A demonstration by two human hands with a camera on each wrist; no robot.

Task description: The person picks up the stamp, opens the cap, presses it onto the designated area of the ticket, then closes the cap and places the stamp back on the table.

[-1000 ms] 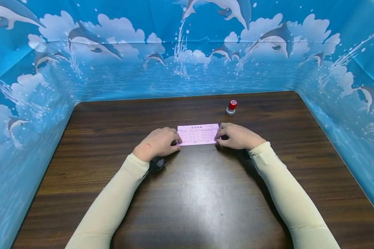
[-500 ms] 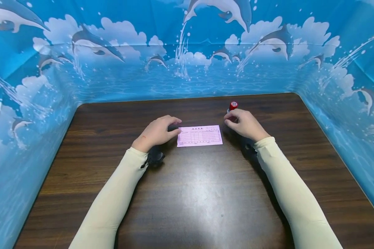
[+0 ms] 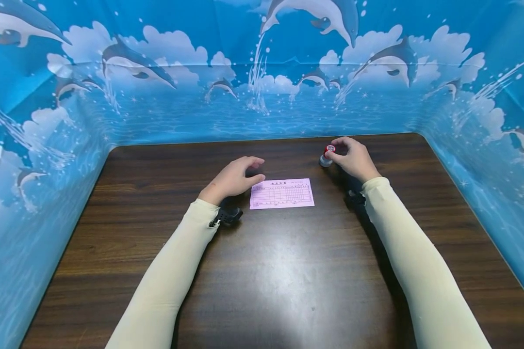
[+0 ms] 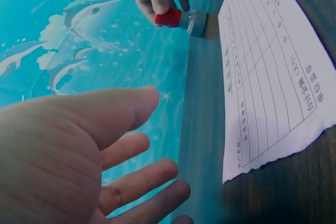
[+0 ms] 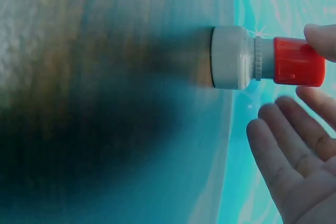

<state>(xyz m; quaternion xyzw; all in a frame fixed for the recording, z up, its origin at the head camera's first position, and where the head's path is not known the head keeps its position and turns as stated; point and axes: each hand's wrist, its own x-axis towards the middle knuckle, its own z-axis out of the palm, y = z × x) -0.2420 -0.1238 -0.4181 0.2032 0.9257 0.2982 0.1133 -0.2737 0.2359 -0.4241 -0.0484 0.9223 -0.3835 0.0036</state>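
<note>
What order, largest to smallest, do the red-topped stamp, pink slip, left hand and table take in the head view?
Largest: table
Next: pink slip and left hand, too alike to rank
Smallest: red-topped stamp

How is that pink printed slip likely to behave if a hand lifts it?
Probably light and floppy: the pink slip looks like thin paper. It may be awkward to get a fingertip under, since it lies flat on the table. A tear might start along its short edge, which looks ragged in the left wrist view.
</note>
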